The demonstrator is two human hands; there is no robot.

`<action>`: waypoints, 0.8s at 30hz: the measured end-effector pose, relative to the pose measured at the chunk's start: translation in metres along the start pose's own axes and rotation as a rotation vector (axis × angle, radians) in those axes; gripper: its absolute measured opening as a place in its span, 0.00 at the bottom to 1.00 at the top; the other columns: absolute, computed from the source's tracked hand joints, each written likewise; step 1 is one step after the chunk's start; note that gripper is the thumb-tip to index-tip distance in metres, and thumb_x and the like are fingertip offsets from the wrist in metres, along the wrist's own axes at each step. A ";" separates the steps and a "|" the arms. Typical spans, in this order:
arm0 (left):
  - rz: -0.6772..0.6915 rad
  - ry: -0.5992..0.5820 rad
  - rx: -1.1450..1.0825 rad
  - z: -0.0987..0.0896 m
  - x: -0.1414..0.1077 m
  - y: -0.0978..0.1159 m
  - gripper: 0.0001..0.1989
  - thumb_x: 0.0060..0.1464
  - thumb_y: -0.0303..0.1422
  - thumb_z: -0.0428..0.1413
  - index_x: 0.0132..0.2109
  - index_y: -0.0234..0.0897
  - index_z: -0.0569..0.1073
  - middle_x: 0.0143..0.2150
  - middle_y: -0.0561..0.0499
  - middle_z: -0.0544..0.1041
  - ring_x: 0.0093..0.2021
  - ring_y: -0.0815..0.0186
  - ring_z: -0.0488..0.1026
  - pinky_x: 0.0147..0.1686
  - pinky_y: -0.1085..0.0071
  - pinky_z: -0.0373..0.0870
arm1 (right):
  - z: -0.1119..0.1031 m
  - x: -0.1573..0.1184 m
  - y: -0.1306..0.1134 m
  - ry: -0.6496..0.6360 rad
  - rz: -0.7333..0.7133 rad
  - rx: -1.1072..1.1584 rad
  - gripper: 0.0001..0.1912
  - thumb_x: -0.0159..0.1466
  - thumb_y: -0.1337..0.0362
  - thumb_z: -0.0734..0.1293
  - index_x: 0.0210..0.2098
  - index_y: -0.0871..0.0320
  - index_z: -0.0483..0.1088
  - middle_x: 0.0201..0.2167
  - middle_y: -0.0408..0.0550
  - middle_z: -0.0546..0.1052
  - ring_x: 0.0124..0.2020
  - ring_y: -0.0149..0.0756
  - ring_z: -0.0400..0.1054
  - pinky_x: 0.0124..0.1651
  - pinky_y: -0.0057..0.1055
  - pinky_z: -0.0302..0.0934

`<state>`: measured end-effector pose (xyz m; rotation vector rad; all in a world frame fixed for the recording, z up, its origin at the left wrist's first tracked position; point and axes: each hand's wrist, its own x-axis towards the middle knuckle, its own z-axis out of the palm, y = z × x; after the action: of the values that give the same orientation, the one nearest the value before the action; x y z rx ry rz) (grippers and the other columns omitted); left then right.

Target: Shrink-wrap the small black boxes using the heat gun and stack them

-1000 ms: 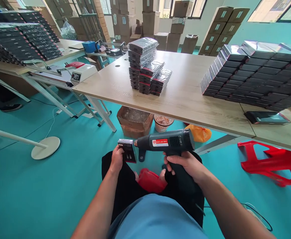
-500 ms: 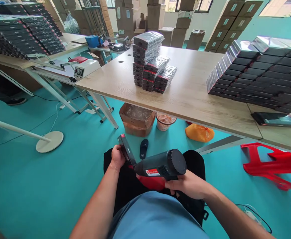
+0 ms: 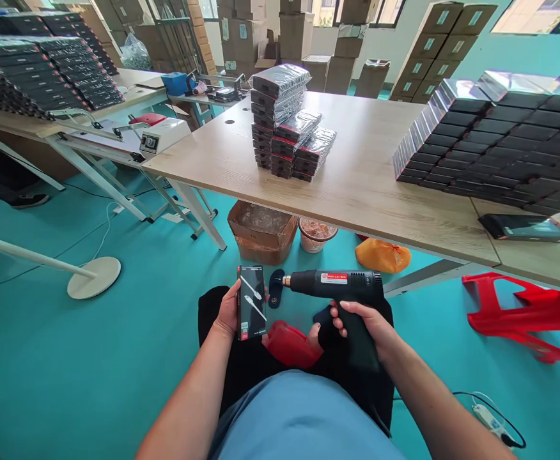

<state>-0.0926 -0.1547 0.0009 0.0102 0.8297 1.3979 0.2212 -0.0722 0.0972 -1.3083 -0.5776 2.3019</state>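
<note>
My left hand [image 3: 229,311] is closed on the edge of a slim black box [image 3: 252,303], whose broad face with a picture of white cable plugs is turned up to me. In my right hand [image 3: 364,326] is a black heat gun [image 3: 337,284], gripped by its handle. Its metal nozzle points left at the box, a short gap away. Both are held above my lap, where a red seat [image 3: 289,345] shows between my legs. A dark slipper [image 3: 277,289] lies on the floor beyond.
Film-wrapped boxes [image 3: 284,121] are stacked on the table [image 3: 357,153] ahead, with a larger stack [image 3: 495,140] at right. Beneath stand an open carton [image 3: 261,239], a basket [image 3: 316,236] and an orange bag [image 3: 383,255]. A red stool [image 3: 524,319] is at right, a power strip [image 3: 491,418] behind it.
The box has turned from its narrow side to its broad printed face. The heat gun has swung level, its nozzle moving up and away from the box.
</note>
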 end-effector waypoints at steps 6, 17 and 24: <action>-0.032 0.078 0.200 0.012 0.008 0.000 0.26 0.56 0.53 0.60 0.47 0.35 0.80 0.38 0.39 0.83 0.42 0.45 0.82 0.43 0.50 0.79 | 0.042 -0.003 -0.008 -0.313 -0.119 -0.308 0.13 0.56 0.60 0.76 0.37 0.61 0.77 0.27 0.47 0.79 0.25 0.33 0.71 0.27 0.28 0.66; 0.611 0.227 0.668 0.008 0.003 0.028 0.19 0.45 0.35 0.70 0.45 0.39 0.77 0.38 0.49 0.80 0.36 0.61 0.78 0.40 0.64 0.76 | 0.004 -0.027 -0.029 -0.175 -0.233 -0.582 0.14 0.59 0.56 0.74 0.37 0.60 0.75 0.27 0.47 0.77 0.26 0.36 0.69 0.28 0.32 0.64; 0.776 0.139 0.988 0.032 0.006 0.036 0.16 0.40 0.23 0.67 0.39 0.43 0.83 0.45 0.46 0.78 0.52 0.51 0.72 0.61 0.57 0.67 | 0.041 -0.031 -0.032 -0.338 -0.280 -0.511 0.15 0.58 0.55 0.76 0.38 0.59 0.76 0.27 0.47 0.78 0.27 0.37 0.69 0.31 0.34 0.64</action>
<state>-0.1069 -0.1270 0.0384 1.1004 1.6714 1.5439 0.2051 -0.0693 0.1556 -0.9485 -1.4398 2.2234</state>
